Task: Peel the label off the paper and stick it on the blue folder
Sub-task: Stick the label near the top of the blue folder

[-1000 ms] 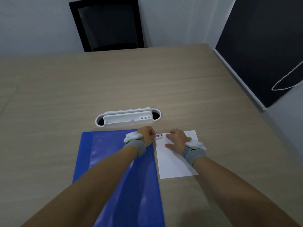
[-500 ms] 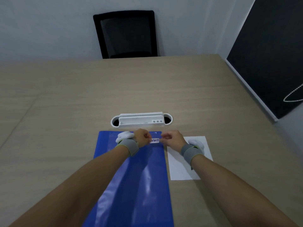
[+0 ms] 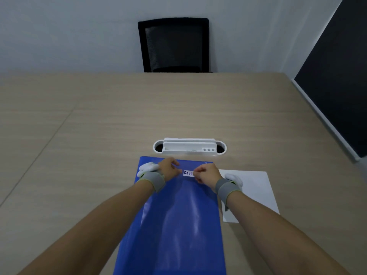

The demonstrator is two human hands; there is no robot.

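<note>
A glossy blue folder lies flat on the wooden table in front of me. A small white label with handwritten letters "Robo" showing sits over the folder's top part. My left hand pinches its left end and my right hand pinches and covers its right end. Whether the label touches the folder I cannot tell. The white backing paper lies on the table just right of the folder, partly under my right wrist. Both wrists carry grey bands with white devices.
A white cable-port box is set into the table just beyond the folder. A black mesh chair stands at the far edge. A dark panel runs along the table's right side.
Both hands carried the label leftward from the white paper's top edge to over the top of the blue folder. The view shifted along with them.
</note>
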